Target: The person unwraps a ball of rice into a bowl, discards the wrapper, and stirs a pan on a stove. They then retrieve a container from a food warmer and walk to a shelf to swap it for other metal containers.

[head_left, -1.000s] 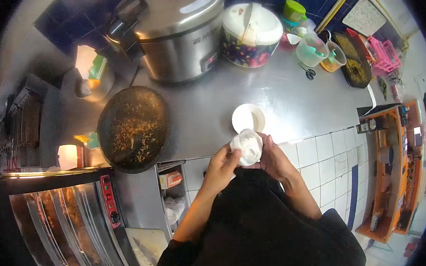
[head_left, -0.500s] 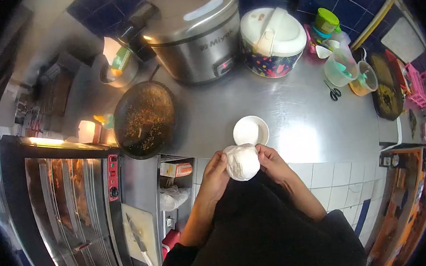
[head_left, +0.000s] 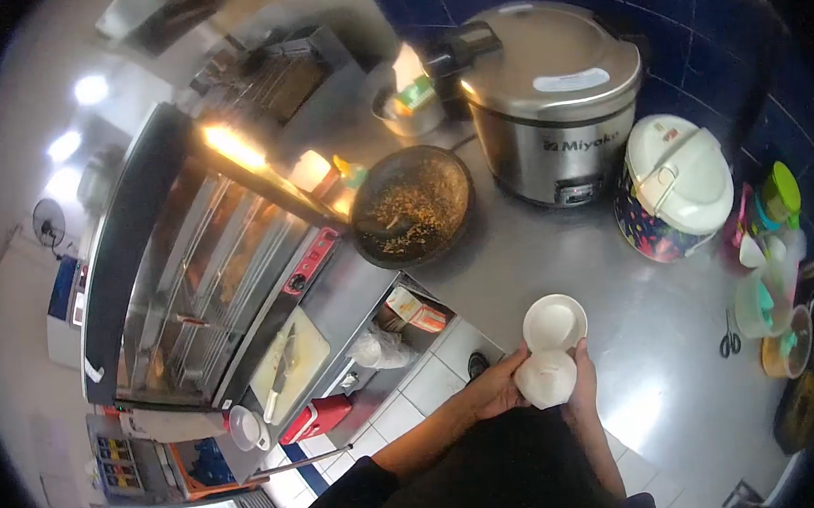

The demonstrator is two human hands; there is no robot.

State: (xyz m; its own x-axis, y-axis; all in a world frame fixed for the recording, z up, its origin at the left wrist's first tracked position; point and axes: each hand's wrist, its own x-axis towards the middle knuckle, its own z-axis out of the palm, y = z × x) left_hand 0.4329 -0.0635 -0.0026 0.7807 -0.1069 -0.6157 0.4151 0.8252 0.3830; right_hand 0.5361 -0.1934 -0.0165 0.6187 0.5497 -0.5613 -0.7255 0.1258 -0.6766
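Note:
A round white paper-like piece [head_left: 545, 379] is held between my two hands near the counter's front edge. My left hand [head_left: 503, 385] grips its left side, with the fingers wrapped against it. On the right side, my right hand [head_left: 581, 383] presses the same piece. Just beyond it, a white bowl [head_left: 554, 323] stands on the steel counter [head_left: 520, 255]; the piece overlaps the bowl's near rim in view. Whether they touch is unclear.
A dark pan [head_left: 413, 206] with brown bits, a large steel rice cooker [head_left: 557, 102] and a floral container [head_left: 671, 188] stand behind. Scissors [head_left: 730, 335] lie at right. A glass display case [head_left: 210, 268] and cutting board with knife [head_left: 291, 361] are at left.
The view has swung left, showing more of the display case and room. Both hands still hold the white piece, now tilted and more cupped in shape, close to the bowl.

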